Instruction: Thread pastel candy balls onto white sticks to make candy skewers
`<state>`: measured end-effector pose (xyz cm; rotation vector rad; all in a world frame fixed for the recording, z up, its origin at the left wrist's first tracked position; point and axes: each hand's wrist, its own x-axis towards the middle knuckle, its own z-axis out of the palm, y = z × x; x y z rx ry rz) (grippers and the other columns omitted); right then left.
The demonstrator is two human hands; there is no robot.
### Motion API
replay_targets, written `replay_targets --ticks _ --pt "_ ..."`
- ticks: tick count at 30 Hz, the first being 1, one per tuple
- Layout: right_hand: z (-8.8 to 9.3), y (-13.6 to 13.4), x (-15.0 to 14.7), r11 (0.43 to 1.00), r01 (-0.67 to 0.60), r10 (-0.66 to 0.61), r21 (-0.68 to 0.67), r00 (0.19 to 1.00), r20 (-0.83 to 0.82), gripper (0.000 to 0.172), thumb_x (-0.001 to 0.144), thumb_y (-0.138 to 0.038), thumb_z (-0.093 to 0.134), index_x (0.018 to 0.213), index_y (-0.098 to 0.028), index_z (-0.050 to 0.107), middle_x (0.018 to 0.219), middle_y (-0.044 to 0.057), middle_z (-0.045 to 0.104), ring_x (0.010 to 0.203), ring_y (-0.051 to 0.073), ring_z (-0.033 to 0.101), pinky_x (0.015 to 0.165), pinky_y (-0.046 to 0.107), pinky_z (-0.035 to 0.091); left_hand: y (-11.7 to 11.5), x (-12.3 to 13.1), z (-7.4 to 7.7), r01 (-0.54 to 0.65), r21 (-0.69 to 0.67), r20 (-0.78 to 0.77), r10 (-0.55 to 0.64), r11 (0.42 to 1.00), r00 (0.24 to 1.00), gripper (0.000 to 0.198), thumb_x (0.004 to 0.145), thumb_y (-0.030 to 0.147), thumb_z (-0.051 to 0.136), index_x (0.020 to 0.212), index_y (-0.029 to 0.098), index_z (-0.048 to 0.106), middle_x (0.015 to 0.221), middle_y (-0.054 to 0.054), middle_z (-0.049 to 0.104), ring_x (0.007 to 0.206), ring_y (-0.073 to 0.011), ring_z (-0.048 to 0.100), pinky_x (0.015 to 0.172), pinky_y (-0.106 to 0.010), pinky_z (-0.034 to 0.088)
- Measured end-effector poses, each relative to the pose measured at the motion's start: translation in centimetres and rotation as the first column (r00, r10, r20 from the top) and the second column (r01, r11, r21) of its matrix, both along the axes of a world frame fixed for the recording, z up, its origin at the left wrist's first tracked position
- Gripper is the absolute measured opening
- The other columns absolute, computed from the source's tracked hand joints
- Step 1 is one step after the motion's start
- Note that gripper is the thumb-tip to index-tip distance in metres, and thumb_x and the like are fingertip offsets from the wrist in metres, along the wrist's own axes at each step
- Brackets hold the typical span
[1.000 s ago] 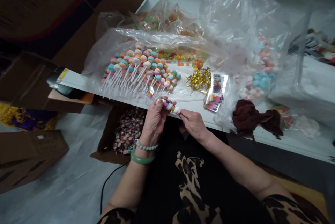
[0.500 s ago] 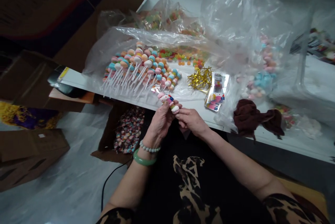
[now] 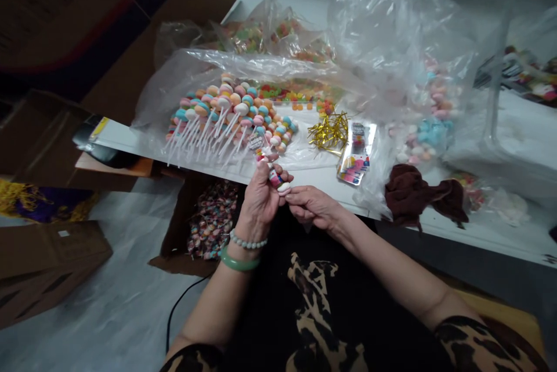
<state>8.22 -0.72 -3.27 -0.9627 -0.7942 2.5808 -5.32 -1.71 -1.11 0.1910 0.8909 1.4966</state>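
Pastel candy skewer [image 3: 275,177] tilts in a narrow pinch of the left hand [image 3: 260,201], just above the white table's [image 3: 130,138] edge. The right hand [image 3: 314,208] seems to touch its lower end, though fingers partly hide this. More skewers [image 3: 226,111] lie beyond on clear plastic sheeting [image 3: 174,99].
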Motion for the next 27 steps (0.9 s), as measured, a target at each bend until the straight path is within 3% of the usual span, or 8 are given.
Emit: replay_targets --ticks 3,5,9,14,16,23,25,27 --pt "-0.3 0.2 0.2 0.990 -0.071 0.057 -0.124 0.992 -0.108 0.017 0.078 -0.030 0.063 0.084 -0.015 0.061 0.041 -0.012 0.038 0.033 0.002 0.012 0.035 0.016 0.011 -0.6 0.8 -0.4 0.023 -0.026 -0.072 -0.025 0.999 0.997 0.032 0.079 0.042 0.071 0.099 0.019 0.060 0.069 0.004 0.057 0.061 -0.0105 0.060 0.068 -0.027 0.054" --pt "-0.6 0.2 0.3 0.996 -0.024 0.019 -0.088 0.998 -0.053 0.018 0.077 -0.032 0.062 0.083 -0.014 0.061 0.041 -0.012 0.039 0.033 0.002 0.014 0.036 0.017 0.011 -0.9 1.1 -0.7 0.041 -0.046 -0.109 -0.045 0.998 0.993 0.036 0.078 0.043 0.072 0.102 0.019 0.060 0.073 0.002 0.060 0.065 -0.0121 0.063 0.064 -0.025 0.053" --pt "-0.9 0.1 0.3 0.967 0.095 -0.144 0.237 0.969 0.201 0.021 0.075 -0.033 0.061 0.082 -0.014 0.065 0.042 -0.008 0.046 0.034 0.004 0.029 0.037 0.019 0.015 -1.1 0.9 -1.3 0.064 -0.065 -0.076 -0.069 0.996 0.995 0.036 0.075 0.041 0.075 0.099 0.019 0.060 0.079 -0.001 0.065 0.078 -0.0178 0.068 0.068 -0.028 0.053" --pt "-0.8 0.0 0.6 0.836 -0.055 -0.174 0.546 0.917 0.358 0.020 0.077 -0.034 0.056 0.067 -0.017 0.060 0.044 -0.007 0.044 0.041 0.007 0.037 0.044 0.020 0.025 -0.4 -1.0 -1.9 0.018 -0.066 -0.069 -0.023 0.998 0.997 0.036 0.069 0.029 0.081 0.099 0.019 0.062 0.092 -0.004 0.069 0.091 -0.0216 0.069 0.070 -0.028 0.054" --pt "-0.7 -0.1 0.7 0.821 -0.066 -0.186 0.567 0.909 0.374 0.024 0.078 -0.038 0.057 0.065 -0.018 0.056 0.047 -0.007 0.045 0.044 0.007 0.038 0.045 0.021 0.026 -0.3 -1.4 -1.9 -0.008 -0.067 -0.064 0.004 0.998 0.998 0.032 0.068 0.024 0.081 0.094 0.018 0.062 0.089 -0.003 0.069 0.091 -0.0215 0.070 0.066 -0.025 0.053" --pt "-0.6 0.0 1.1 0.878 0.034 -0.201 0.477 0.931 0.305 0.040 0.083 -0.053 0.051 0.075 -0.016 0.064 0.054 -0.003 0.050 0.047 0.009 0.037 0.048 0.023 0.026 -1.0 0.3 -1.4 -0.005 -0.037 -0.058 0.002 0.999 0.998 0.031 0.070 0.024 0.080 0.094 0.017 0.062 0.087 -0.002 0.068 0.090 -0.0192 0.070 0.063 -0.021 0.053" --pt "-0.8 0.1 1.1 0.840 -0.031 -0.228 0.541 0.886 0.405 0.037 0.083 -0.048 0.051 0.067 -0.017 0.062 0.052 -0.003 0.049 0.049 0.010 0.039 0.049 0.023 0.026 -1.3 1.1 -1.4 0.003 -0.037 -0.094 -0.007 0.999 0.996 0.031 0.071 0.027 0.080 0.095 0.017 0.061 0.087 -0.002 0.068 0.088 -0.0185 0.070 0.064 -0.022 0.054" --pt "-1.0 0.0 1.0 0.748 -0.150 -0.302 0.647 0.791 0.532 0.035 0.083 -0.042 0.050 0.060 -0.018 0.060 0.051 -0.002 0.047 0.051 0.011 0.041 0.051 0.024 0.026 -1.5 1.6 -1.6 -0.004 -0.045 -0.123 -0.001 0.999 0.992 0.033 0.071 0.030 0.080 0.094 0.017 0.061 0.086 -0.003 0.068 0.087 -0.0182 0.070 0.066 -0.022 0.054"
